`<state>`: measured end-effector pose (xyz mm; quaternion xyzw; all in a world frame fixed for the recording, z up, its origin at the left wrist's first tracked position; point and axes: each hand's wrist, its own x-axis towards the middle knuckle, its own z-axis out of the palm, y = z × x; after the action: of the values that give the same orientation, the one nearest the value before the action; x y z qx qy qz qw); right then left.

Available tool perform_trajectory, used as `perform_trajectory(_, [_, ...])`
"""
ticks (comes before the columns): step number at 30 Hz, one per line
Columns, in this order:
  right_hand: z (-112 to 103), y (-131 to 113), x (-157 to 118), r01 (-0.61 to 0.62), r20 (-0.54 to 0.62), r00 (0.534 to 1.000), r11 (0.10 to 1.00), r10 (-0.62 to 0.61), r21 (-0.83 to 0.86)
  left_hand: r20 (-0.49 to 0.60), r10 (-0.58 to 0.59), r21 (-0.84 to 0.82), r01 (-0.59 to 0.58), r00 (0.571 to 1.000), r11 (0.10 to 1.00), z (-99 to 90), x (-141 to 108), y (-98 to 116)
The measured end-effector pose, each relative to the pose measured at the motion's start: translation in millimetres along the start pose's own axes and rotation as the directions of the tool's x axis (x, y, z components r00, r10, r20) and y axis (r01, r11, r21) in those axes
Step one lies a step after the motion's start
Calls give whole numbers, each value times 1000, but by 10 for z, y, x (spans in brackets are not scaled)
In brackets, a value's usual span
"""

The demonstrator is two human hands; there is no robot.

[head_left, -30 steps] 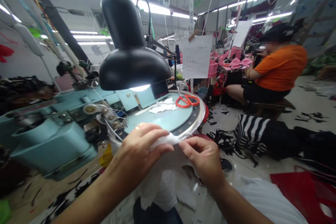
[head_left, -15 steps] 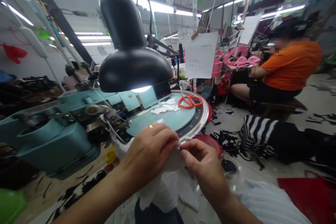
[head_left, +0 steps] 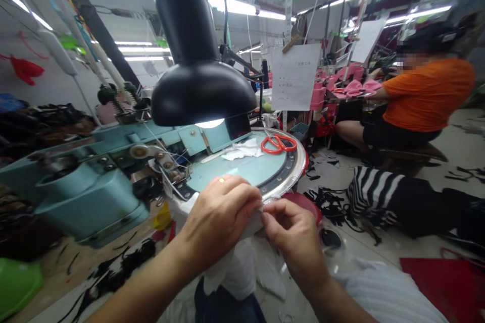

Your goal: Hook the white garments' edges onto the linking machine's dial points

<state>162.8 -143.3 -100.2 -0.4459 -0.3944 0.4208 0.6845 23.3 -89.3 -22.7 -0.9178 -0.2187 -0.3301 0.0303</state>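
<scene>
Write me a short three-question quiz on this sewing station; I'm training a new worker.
1. What do the left hand and right hand hold at the edge of the round pale blue machine plate?
A. Soft white fabric
B. A black strap
C. A pink foam cup

2. True or false: the red-orange-handled scissors lie on the round pale blue machine plate.

3. Fill in the blank: the seated co-worker on the right wears a shirt coloured ____.

Key: 1. A; 2. True; 3. Orange
</scene>
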Motion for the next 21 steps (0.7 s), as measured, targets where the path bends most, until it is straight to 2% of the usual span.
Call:
perform_trajectory(5, [20, -1, 4, 9, -30, 1000, 1000, -8, 11, -21, 12, 6, -12, 1000, 1000, -4, 5, -6])
perform_trajectory(9, [33, 55, 4, 22, -47, 999, 995, -18, 94, -175, 8, 12, -6, 985, 1000, -35, -118, -17])
perform_trajectory(11, [39, 101, 2, 22, -56, 998, 992, -16, 123, -212, 13, 27, -7, 977, 1000, -30, -198, -1])
perform_trajectory(17, [79, 169, 1, 49, -94, 995, 986, -34, 162, -210, -17, 34, 25, 978, 999, 71, -243, 93])
perform_trajectory(21, [94, 195, -10, 56, -118, 992, 990, -40, 133, -137, -52, 44, 59, 989, 997, 78, -201, 104])
